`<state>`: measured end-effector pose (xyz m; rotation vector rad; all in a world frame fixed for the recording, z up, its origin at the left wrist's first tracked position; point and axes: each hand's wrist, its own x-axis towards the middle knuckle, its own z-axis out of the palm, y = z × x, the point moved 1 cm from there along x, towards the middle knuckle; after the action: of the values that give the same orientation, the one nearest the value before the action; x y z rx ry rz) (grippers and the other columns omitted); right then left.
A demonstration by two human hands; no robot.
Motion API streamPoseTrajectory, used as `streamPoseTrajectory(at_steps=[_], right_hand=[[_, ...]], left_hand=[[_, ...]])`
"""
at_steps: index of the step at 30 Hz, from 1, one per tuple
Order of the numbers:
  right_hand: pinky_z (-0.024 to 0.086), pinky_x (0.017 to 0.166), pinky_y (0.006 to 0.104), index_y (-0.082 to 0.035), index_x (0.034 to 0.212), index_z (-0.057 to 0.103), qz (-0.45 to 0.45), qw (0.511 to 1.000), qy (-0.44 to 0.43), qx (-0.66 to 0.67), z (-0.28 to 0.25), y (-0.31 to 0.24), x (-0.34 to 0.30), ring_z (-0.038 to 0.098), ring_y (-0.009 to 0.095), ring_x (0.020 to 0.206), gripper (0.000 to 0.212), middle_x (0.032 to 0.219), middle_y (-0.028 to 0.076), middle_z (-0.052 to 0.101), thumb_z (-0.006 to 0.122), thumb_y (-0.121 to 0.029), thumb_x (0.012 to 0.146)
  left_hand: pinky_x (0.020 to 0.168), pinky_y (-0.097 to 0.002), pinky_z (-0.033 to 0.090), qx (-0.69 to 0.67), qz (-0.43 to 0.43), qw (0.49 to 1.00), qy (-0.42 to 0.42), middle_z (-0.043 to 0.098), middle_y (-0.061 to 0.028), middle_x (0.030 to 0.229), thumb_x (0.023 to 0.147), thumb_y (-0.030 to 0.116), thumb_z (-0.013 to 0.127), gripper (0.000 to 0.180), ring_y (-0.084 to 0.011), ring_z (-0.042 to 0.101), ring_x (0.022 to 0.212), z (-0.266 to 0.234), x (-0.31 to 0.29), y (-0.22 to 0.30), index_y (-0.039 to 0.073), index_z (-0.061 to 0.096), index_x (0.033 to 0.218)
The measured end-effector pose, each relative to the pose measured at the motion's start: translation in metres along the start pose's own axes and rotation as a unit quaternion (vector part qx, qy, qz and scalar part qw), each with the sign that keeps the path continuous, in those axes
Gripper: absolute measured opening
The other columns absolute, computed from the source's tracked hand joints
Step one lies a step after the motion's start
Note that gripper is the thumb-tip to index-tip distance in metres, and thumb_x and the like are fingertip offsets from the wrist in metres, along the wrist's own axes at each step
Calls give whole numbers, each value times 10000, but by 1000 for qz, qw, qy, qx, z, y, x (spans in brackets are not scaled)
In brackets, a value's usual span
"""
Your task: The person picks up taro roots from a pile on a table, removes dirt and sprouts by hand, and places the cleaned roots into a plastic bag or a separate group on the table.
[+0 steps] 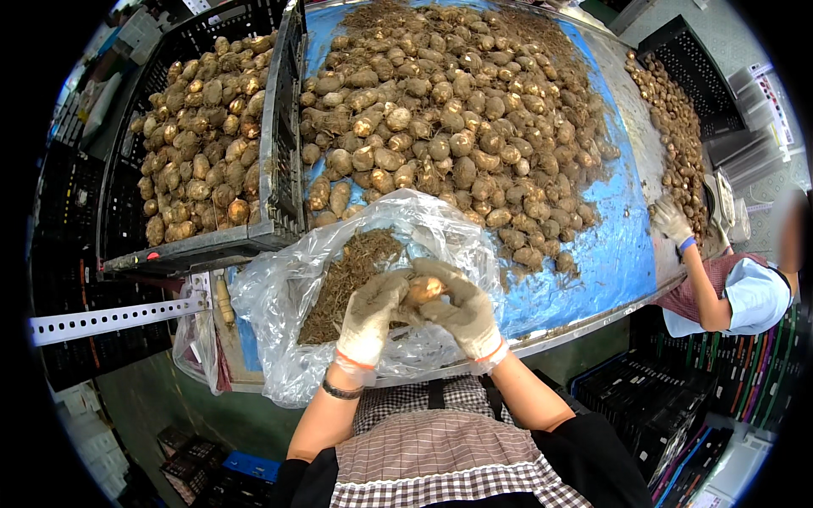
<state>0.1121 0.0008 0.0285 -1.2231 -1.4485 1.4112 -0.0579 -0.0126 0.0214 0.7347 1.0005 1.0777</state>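
By the near table edge [576, 326] — open bag [275, 296] beneath — both hands [373, 317] [463, 311] clamp one tuber [427, 290].

I'm getting bright, fairly even light mid-frame, seemingly from above. Held tuber [426, 290] reads reasonably sharp. Glare: white streaks on the clear plastic bag [275, 296], milder sheen on the blue sheet [625, 216]. Black crates [639, 406] lower right are dim, losing detail. Fisheye bows the table [641, 152], rim drops to black. Blurred patch far right, over the other person [754, 292].
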Motion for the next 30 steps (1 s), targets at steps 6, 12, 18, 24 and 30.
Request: streamPoseTrajectory(at_steps=[6, 12, 18, 24, 30], right_hand=[[445, 962, 301, -48, 1318, 553, 73, 978, -5, 197, -2, 0, -2, 560, 169, 1123, 526, 1259, 109, 587, 723, -108, 824], [482, 876, 301, -30, 1223, 611, 22, 999, 11, 27, -3, -18, 0, 607, 182, 1001, 443, 1123, 104, 633, 745, -120, 811], [494, 742, 283, -16, 1048, 656, 43, 995, 84, -24, 10, -13, -1, 606, 136, 824, 252, 932, 86, 662, 722, -150, 845], [489, 667, 255, -15, 1099, 652, 75, 989, 104, 68, 5, 16, 2, 572, 90, 757, 227, 899, 57, 665, 567, -182, 971], [499, 669, 216, -13, 1244, 599, 181, 966, -4, 182, 12, 2, -1, 588, 59, 812, 329, 988, 23, 663, 504, -220, 1007]], left_hand=[[752, -299, 541, -82, -36, 996, -28, 650, -141, 1135, 905, 97, 633, 466, -195, 655, 851, 13, -11, 13, -99, 495, 1304], [802, -275, 525, 95, 96, 990, 48, 670, -143, 1116, 908, 161, 667, 411, -192, 666, 901, 19, -17, 13, -63, 579, 1241], [721, -292, 541, 301, 148, 941, 45, 703, -152, 965, 843, 174, 726, 333, -219, 693, 829, 13, -12, 27, -2, 674, 1121], [795, -275, 528, 265, 171, 949, 10, 690, -137, 1064, 778, 35, 768, 445, -174, 666, 931, 12, -21, 5, -69, 612, 1181], [782, -303, 529, 484, 217, 848, 4, 655, -123, 1117, 817, 84, 739, 431, -211, 656, 933, 19, -15, 14, -46, 596, 1202]])
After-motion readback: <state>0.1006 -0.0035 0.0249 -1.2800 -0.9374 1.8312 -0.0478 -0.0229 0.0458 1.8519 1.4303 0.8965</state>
